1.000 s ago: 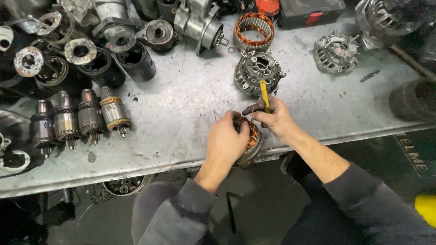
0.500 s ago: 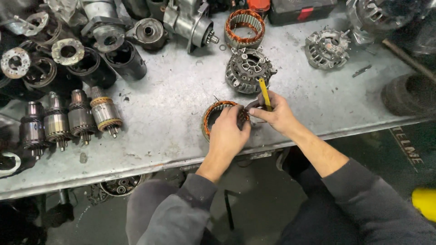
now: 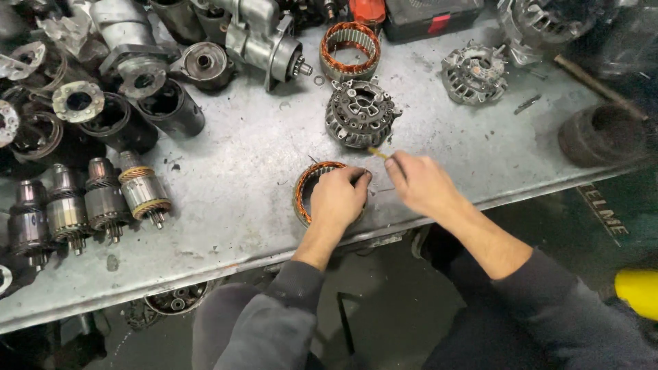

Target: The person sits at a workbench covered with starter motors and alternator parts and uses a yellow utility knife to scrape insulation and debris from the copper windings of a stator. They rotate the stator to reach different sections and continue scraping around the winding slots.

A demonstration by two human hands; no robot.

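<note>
At the far left of the grey metal desk lies a crowd of dark cylindrical motor housings and round end caps. Below them, near the desk's front edge, a row of armatures lies side by side, shafts pointing towards the person. Further along the back edge sits a silver starter motor with its small gear facing right.

Near the middle of the desk, close to the front edge, a stator ring with copper windings lies flat. The left hand rests on top of its right half, fingers curled down over the rim and gripping it, so that only the left arc of the ring shows. Straight behind it, a little apart, stands a grey finned alternator housing, and behind that a second copper-wound stator lies at the back edge.

Just right of the held ring, the right hand hovers low over the desk, closed round a thin tool with a yellow handle, whose tip pokes out towards the finned housing. The two hands are near each other but not touching.

To the right lie another grey alternator end frame and, near the desk's right end, a dark round pulley-like part.
</note>
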